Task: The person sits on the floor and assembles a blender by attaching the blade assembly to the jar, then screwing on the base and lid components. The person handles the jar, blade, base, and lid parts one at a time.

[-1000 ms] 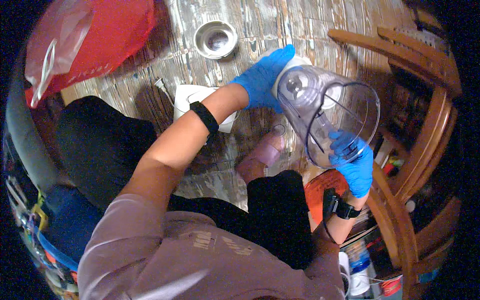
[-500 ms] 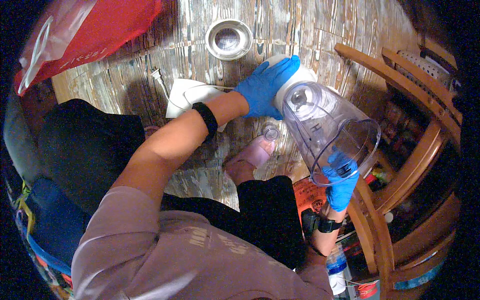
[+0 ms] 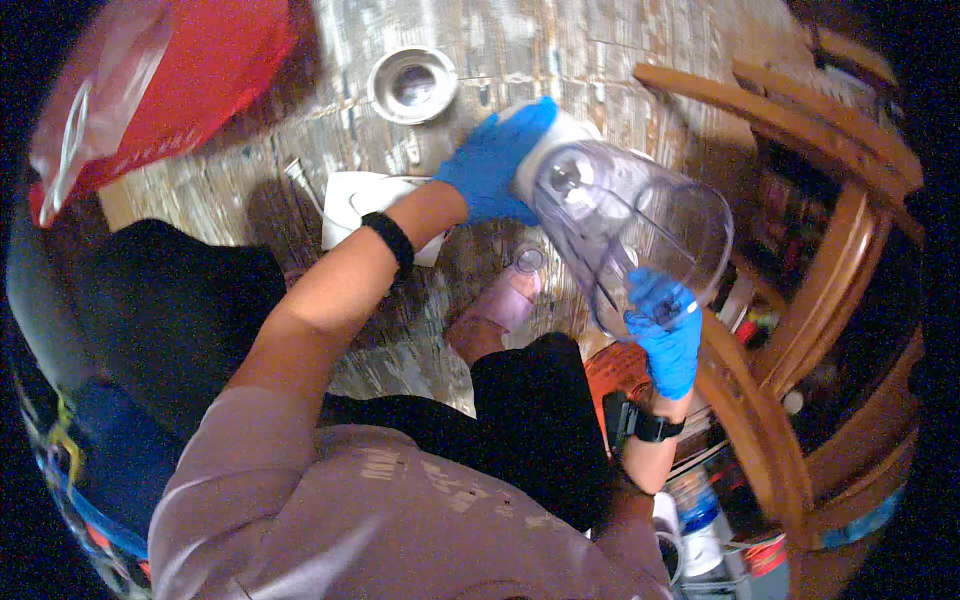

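Note:
Both my hands wear blue gloves. My left hand (image 3: 490,168) is spread round a white, rounded appliance base (image 3: 563,133), fingers over its far side and thumb toward me. A large clear plastic blender jug (image 3: 655,215) tilts away from that base to the right, its wide open mouth facing right and toward me. Its narrow bottom end lies against or just in front of the base; I cannot tell if they are joined. My right hand (image 3: 667,330) is closed round the jug's handle side, near the rim, partly seen through the plastic.
A round metal bowl (image 3: 374,88) sits on the wood-patterned floor, beyond my left hand. A power plug (image 3: 294,170) and cord lie by a white flat piece (image 3: 345,195). A red bag (image 3: 215,85) stands far left, wooden furniture (image 3: 800,125) at right. My pink-shod foot (image 3: 507,303) is below.
The whole view has shifted, with floor items sitting further left. The jug has swung slightly, its mouth turning a little farther from me. Both hands keep their places on base and jug.

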The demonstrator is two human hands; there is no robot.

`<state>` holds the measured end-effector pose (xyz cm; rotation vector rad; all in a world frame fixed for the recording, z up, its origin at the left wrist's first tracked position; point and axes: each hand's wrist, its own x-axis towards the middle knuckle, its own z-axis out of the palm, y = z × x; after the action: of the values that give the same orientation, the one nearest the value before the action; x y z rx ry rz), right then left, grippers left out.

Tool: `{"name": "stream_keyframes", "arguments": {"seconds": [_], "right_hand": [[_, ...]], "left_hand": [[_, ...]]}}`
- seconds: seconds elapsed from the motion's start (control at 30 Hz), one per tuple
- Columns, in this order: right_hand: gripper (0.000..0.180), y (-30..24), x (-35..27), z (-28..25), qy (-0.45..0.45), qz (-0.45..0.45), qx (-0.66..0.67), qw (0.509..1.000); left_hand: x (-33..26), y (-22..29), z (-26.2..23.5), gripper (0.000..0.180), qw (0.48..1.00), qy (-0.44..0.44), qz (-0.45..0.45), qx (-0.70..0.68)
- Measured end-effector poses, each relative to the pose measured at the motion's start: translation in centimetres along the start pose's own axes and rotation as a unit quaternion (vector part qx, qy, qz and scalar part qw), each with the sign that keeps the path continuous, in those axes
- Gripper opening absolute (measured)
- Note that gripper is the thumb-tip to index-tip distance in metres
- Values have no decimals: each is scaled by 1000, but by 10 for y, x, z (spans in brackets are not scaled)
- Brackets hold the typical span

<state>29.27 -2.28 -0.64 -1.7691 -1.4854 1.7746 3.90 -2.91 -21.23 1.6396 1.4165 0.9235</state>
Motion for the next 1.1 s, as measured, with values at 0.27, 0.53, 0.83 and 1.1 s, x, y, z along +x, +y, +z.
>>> {"name": "stream_keyframes", "arguments": {"seconds": [0.27,0.53,0.83,1.1], "right_hand": [[32,66,-21,-48,218,-138,292,921],[28,142,-38,-38,345,-57,218,911],[63,196,-15,-6,210,107,76,969],[110,209,14,7,252,-70,-106,960]], "left_hand": [[2,30,-5,103,998,-46,-23,-42],[-2,35,9,105,833,-49,-274,-478],[12,27,4,86,750,-54,-368,-547],[0,62,-1,68,876,-133,-251,-390]]}}
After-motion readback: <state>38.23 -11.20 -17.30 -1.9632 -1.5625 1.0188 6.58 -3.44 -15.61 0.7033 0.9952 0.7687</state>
